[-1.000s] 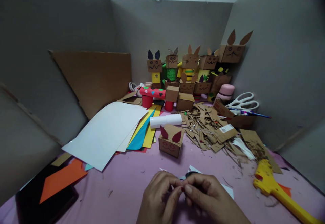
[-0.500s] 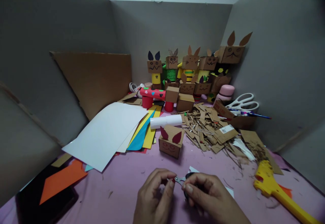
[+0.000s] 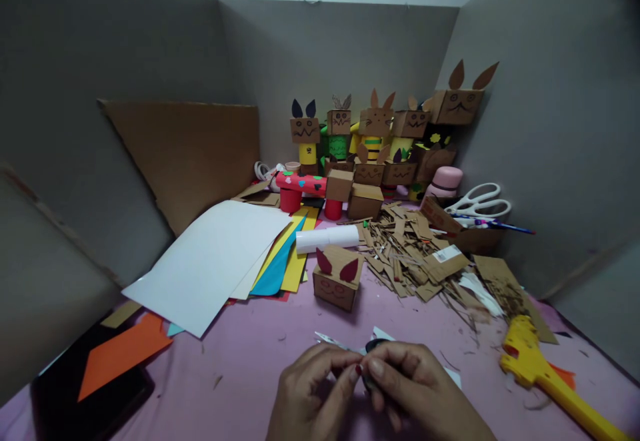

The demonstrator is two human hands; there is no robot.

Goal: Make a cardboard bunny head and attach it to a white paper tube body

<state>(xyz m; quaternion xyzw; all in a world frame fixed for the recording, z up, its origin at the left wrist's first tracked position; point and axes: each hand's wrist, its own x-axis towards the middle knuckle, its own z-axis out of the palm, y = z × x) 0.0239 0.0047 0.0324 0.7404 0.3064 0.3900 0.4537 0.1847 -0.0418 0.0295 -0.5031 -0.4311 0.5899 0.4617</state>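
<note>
Both hands meet low in the middle of the view over the pink cloth (image 3: 240, 361). My right hand (image 3: 420, 391) is closed round small black-handled scissors (image 3: 350, 346), whose thin blades poke out to the left. My left hand (image 3: 313, 394) pinches something tiny between thumb and fingertips right at the blades; I cannot make out what it is. Just beyond the hands stands a small cardboard box head (image 3: 337, 277) with two dark red ears and a drawn face.
White and coloured paper sheets (image 3: 215, 261) lie to the left, a white roll (image 3: 327, 238) behind the box. Cardboard scraps (image 3: 415, 254) pile up at right. A yellow glue gun (image 3: 545, 371), white scissors (image 3: 480, 200) and several cardboard figures (image 3: 375, 128) stand around. Grey walls enclose the space.
The hands parted briefly, showing the scissor blades, and have come back together. The blades now point further left past my left fingertips.
</note>
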